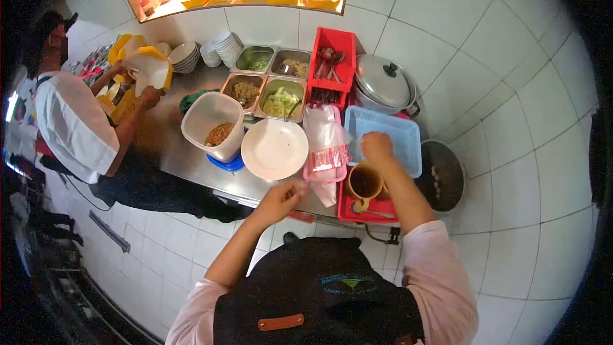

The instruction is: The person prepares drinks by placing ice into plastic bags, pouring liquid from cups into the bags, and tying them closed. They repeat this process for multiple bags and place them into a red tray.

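Observation:
My left hand point(283, 202) is at the counter's front edge, just below a wide white plate point(274, 149). Its fingers are loosely bent and a little apart, and I see nothing in them. Over the left part of a light blue plastic tray point(397, 129), my right hand point(375, 147) is closed, its fingertips turned away; what it may hold is hidden. A tan cup point(365, 183) of dark liquid stands beneath that wrist, in a red tray point(355, 214) with a spoon. Clear plastic bags point(324, 129) lie over a pink tray point(310, 170) between my hands.
A clear tub point(214, 126) of brown crumbly food stands left of the plate. Behind are several steel food pans point(281, 97), a red cutlery bin point(332, 57) and a lidded pot point(383, 82). A deep dark pot point(442, 176) is at right. A co-worker point(76, 118) holds a yellow-edged container point(151, 69).

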The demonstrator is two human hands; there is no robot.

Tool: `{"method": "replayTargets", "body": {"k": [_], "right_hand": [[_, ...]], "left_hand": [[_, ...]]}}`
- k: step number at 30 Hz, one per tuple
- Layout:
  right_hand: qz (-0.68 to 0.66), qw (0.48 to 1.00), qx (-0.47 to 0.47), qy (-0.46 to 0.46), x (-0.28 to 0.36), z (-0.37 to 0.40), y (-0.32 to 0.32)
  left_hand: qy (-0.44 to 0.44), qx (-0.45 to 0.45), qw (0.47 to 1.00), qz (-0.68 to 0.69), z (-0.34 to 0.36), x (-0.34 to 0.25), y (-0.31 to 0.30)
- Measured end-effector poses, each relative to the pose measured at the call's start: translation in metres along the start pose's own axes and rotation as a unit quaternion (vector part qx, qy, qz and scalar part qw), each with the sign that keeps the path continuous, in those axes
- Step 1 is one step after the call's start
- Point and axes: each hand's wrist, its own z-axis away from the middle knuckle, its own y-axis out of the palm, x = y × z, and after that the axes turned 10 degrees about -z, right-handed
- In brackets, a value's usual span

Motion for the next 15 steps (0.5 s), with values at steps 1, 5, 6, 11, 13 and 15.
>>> {"method": "replayTargets", "body": {"k": [1,5,6,11,13,15], "right_hand": [[0.004,0.999,0.038,0.022,0.009,-0.003,0.009],[-0.046,0.994,-0.014,0.102,0.051,0.003,0.014],[-0.039,0.992,0.037,0.114,0.07,0.005,-0.002],[-0.037,0.996,0.011,0.083,0.046,-0.009,0.039],[-0.122,0.991,-0.038,0.047,0.081,0.005,0.002],[-0.173,0.982,-0.077,0.009,0.108,0.024,-0.032]], "left_hand": [[0.001,0.011,0.998,0.067,0.008,0.013,0.01],[0.013,0.043,0.982,0.181,0.033,0.066,0.044],[0.018,0.043,0.984,0.171,0.037,0.075,0.047],[0.074,0.021,0.987,0.141,0.032,0.052,0.048],[0.088,-0.017,0.991,0.101,0.022,0.035,0.045],[0.091,-0.059,0.993,0.046,0.005,0.022,0.047]]}}
